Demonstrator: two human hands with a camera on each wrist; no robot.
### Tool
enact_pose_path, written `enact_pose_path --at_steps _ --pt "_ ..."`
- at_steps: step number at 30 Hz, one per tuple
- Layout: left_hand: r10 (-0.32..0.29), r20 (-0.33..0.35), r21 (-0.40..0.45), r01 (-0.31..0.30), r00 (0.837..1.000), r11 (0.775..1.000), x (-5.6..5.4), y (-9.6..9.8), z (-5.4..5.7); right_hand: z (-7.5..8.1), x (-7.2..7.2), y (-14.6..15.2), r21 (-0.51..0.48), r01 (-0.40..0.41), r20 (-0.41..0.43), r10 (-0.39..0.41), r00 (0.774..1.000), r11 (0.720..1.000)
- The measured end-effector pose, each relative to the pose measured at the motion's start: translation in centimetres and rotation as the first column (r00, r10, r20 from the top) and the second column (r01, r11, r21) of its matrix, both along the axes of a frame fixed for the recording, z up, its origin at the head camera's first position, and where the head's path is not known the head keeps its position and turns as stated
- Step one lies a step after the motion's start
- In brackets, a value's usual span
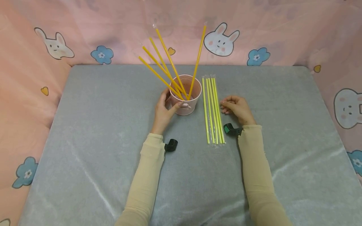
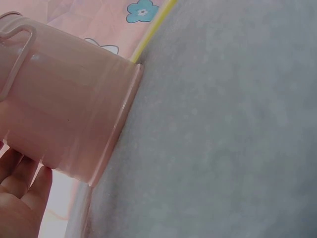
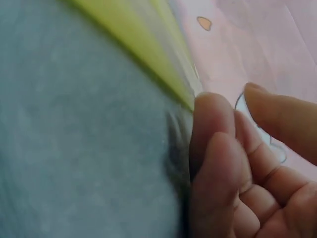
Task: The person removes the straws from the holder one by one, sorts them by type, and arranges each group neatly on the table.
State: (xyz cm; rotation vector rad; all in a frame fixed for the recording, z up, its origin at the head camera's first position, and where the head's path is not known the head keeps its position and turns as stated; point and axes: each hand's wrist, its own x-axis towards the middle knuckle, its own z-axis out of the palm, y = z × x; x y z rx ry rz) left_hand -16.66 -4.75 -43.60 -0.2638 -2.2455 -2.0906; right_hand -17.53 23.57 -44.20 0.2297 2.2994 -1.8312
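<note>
A small pink bucket stands upright at the back middle of the table, with several orange wrapped straws leaning out over its rim. My left hand holds the bucket from the left, thumb on the front near the handle's joint and fingers round the far side. In the left wrist view, fingertips touch the bucket's wall. Right of the bucket lies a row of several yellow-green wrapped straws. My right hand is just beside them, fingers loosely bent and thumb apart, holding nothing.
A grey cloth covers the table. Pink curtains printed with rabbits and flowers hang behind it and at both sides. A black wrist camera sits on the left wrist, another black camera on the right.
</note>
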Motion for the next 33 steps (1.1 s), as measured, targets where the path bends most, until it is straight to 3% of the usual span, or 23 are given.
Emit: enact_pose_path --at_steps 10,17,24,28,32,33 --pt "0.006 -0.012 -0.005 -0.006 1.0 1.0 -0.5 0.1 0.1 3.6 0.7 -1.7 -0.018 0.054 -0.172 -0.057 0.983 0.998" --pt "0.002 -0.005 -0.022 -0.003 1.0 1.0 0.0 -0.1 -0.1 5.8 0.8 -4.6 -0.026 0.043 -0.241 -0.048 0.969 0.999" --pt "0.01 0.022 -0.035 -0.009 1.0 0.999 0.5 -0.2 -0.4 7.1 -1.5 -7.6 0.029 0.012 -0.282 -0.003 0.96 0.999" --pt "0.011 0.036 -0.045 -0.009 0.999 0.999 0.4 -0.2 -0.3 7.3 -3.0 -9.1 0.026 0.03 -0.291 -0.022 0.956 0.999" --pt "0.008 0.037 -0.04 -0.007 0.999 0.999 0.3 -0.2 0.2 7.3 -3.9 -10.4 -0.011 0.07 -0.308 -0.071 0.949 0.997" --pt "0.006 0.034 -0.04 -0.005 0.999 0.999 0.5 -0.2 0.8 7.4 -4.1 -10.7 -0.017 0.076 -0.321 -0.077 0.944 0.997"
